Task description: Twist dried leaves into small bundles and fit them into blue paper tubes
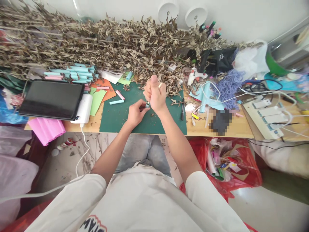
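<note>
Left hand (137, 112) pinches a small tube (147, 104) over the cutting mat (111, 119), in from its front edge; right hand (154, 95) clenches a pale stick (160, 85) — best keep the tube steady.

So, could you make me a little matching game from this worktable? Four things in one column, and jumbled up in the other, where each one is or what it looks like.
Things:
1. Small roll
2. Pale stick
3. Mat
4. Yarn

Places and looks:
A. Dark green, lying flat on the table
B. Poking out of the closed right hand
C. Purple-blue, in a tangled heap
D. Pinched in the left hand

Right pairs: 1-D, 2-B, 3-A, 4-C.
</note>
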`<state>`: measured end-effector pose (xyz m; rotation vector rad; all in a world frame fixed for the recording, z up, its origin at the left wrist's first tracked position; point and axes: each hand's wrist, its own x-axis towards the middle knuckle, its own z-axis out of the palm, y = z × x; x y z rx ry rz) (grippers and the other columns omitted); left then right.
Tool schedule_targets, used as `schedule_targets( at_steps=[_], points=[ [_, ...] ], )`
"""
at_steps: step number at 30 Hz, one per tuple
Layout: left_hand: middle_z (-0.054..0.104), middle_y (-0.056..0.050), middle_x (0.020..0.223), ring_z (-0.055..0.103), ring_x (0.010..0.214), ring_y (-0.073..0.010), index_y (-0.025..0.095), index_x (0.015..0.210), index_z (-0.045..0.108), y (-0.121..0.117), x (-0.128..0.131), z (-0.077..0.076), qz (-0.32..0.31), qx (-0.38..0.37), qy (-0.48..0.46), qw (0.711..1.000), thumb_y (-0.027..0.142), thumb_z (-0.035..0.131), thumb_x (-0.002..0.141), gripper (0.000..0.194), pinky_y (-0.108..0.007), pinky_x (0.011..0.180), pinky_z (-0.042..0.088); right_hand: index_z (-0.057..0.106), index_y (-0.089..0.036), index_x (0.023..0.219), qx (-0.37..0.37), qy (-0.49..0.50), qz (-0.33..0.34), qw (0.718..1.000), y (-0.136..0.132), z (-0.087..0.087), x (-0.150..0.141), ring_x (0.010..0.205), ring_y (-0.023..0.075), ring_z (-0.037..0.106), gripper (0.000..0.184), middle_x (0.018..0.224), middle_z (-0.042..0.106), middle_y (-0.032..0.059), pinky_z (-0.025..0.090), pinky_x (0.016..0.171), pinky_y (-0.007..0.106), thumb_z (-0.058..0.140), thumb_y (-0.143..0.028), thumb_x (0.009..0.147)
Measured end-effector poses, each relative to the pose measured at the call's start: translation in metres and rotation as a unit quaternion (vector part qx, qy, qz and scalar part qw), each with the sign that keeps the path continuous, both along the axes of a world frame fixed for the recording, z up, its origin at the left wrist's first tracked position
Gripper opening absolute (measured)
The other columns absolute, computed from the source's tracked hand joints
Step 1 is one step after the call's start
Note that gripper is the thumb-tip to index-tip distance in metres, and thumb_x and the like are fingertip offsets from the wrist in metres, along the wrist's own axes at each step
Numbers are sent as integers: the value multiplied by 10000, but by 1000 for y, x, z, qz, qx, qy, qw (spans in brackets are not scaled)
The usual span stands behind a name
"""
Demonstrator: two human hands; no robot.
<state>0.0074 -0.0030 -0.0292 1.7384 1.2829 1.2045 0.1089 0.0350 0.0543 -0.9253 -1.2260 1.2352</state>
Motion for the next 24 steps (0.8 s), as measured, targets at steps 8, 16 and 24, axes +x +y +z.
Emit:
schedule_targets(
  at_steps=[8,16,24],
  points=[
    [685,-10,790,630,712,-130,177,799,584,1,0,-2,8,8,14,1000,214,711,816,133,-225,666,540,322,-262,567,11,3,3,1000,-3,4,1,446,106,263,622,544,190,-69,312,393,249,360,-786,901],
    [679,-4,749,623,678,-122,171,769,574,1,0,1,5,25,23,999,186,697,816,132,-203,641,521,408,-256,615,12,15,-31,999,-1,0,-6,441,101,252,616,564,148,-71,277,386,236,317,-791,908],
    [688,-13,773,629,692,-127,169,805,600,2,0,-2,8,25,14,1000,162,679,800,80,-211,651,530,476,-258,648,-8,0,-9,1000,-11,9,-6,444,107,294,587,555,178,-69,297,372,241,393,-785,893]
  ],
)
